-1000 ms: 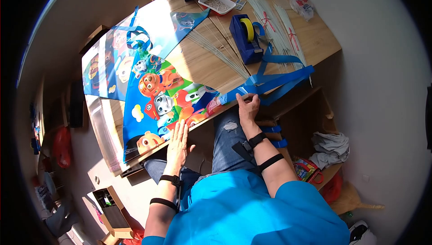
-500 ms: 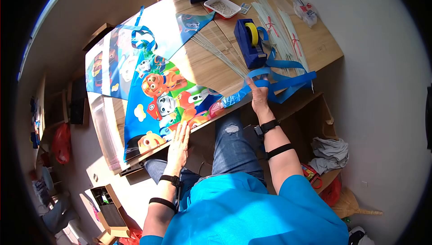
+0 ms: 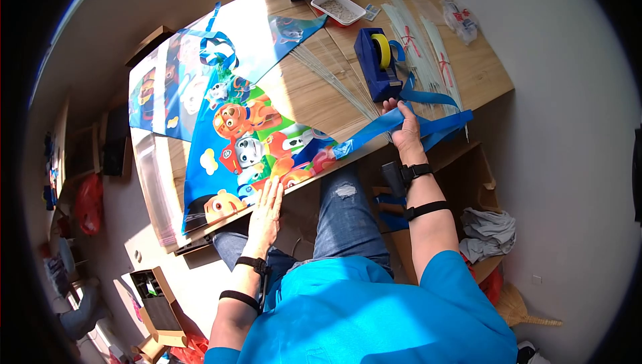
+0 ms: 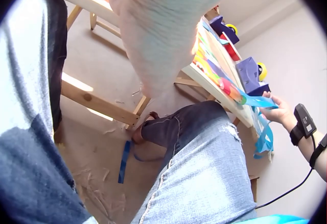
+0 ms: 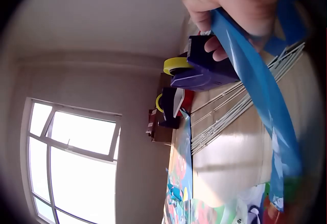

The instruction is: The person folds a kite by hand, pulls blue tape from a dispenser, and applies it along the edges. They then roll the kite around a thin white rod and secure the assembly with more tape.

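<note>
Right hand [image 3: 406, 134] holds the blue strip [image 3: 370, 132] across its fingers.

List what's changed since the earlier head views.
The right hand has moved rightward along the blue ribbon, away from the tip of the printed sheet, so a longer stretch runs between them. The left hand still rests at the sheet's near edge; the sheet and nearer tape dispenser stayed put.
</note>
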Demonstrator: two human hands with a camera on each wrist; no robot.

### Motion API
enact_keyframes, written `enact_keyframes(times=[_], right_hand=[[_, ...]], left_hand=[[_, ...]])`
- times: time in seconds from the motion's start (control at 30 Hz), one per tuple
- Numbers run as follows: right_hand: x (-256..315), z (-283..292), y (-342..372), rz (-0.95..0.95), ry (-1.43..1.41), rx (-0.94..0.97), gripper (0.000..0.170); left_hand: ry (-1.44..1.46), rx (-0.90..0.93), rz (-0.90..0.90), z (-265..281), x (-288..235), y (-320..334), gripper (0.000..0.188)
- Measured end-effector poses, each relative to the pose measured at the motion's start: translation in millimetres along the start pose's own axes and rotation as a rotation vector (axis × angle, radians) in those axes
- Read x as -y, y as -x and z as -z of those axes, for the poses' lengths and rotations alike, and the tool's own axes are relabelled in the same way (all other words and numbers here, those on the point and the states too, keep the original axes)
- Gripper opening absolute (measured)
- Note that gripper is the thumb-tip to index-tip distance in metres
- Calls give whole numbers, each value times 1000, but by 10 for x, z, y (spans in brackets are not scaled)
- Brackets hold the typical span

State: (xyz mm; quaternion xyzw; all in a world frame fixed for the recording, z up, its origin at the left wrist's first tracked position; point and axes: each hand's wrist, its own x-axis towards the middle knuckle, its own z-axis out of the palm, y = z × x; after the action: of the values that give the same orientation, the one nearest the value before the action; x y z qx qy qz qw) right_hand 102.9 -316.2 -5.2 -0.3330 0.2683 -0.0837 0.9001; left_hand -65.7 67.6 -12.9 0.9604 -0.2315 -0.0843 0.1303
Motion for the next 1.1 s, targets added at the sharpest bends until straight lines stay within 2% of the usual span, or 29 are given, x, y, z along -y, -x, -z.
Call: enact_keyframes(times=[0.07, 0.17, 0.23, 0.33, 0.47, 0.53, 0.6, 0.63, 0.67, 0.73, 0.77, 0.8, 0.87, 0.9, 0.93, 1.0, 1.03, 1.07, 1.1], right_hand=[[127, 50, -80, 42, -38, 6, 27], [313, 121, -43, -23, -36, 50, 35], [359, 180, 9, -22, 176, 207, 43], [524, 132, 61, 37, 218, 254, 47], [820, 8, 135, 20, 159, 336, 43], [875, 27, 137, -18, 270, 365, 46], [900, 49, 180, -375, 1147, 5, 49], [869, 98, 142, -329, 1261, -73, 43], [859, 126, 128, -326, 1265, -70, 43], [837, 184, 140, -75, 1029, 34, 35], [830, 183, 93, 9, 883, 64, 44], [806, 150, 63, 7, 879, 60, 44], [770, 34, 11, 205, 533, 306, 58], [770, 11, -19, 134, 559, 301, 77], [690, 134, -118, 137, 557, 302, 77], [445, 278, -311, 49, 603, 187, 88], [408, 218, -208, 100, 754, 286, 100], [249, 222, -150, 160, 860, 244, 99], [157, 193, -39, 273, 1150, 183, 97]], left_hand=[[47, -14, -10, 3, -1, 17, 101], [43, -21, -11, 5, -9, 8, 100], [-13, 19, 13, 43, -34, 4, 95], [-31, 21, 25, 4, -23, 8, 94], [17, 32, 29, 20, -33, 2, 94], [-38, 35, 24, 20, -27, -18, 93], [-33, 54, 30, 21, -40, 5, 92], [-52, 75, 38, 18, -35, 0, 90], [-50, 71, 41, 16, -35, -14, 90], [-51, 80, 54, 24, -47, -6, 89], [-52, 85, 52, 21, -45, 1, 89], [-50, 81, 51, 20, -40, 1, 89], [-52, 76, 40, 18, -35, -21, 89], [-34, 60, 38, 6, -36, -12, 90], [-17, 41, 38, -3, -32, -4, 90], [-12, 42, 45, -29, -18, 2, 90], [37, 20, 47, -2, -35, 7, 90], [37, 19, 58, -15, -26, 13, 90], [-3, 9, 51, -43, -15, 10, 90]])
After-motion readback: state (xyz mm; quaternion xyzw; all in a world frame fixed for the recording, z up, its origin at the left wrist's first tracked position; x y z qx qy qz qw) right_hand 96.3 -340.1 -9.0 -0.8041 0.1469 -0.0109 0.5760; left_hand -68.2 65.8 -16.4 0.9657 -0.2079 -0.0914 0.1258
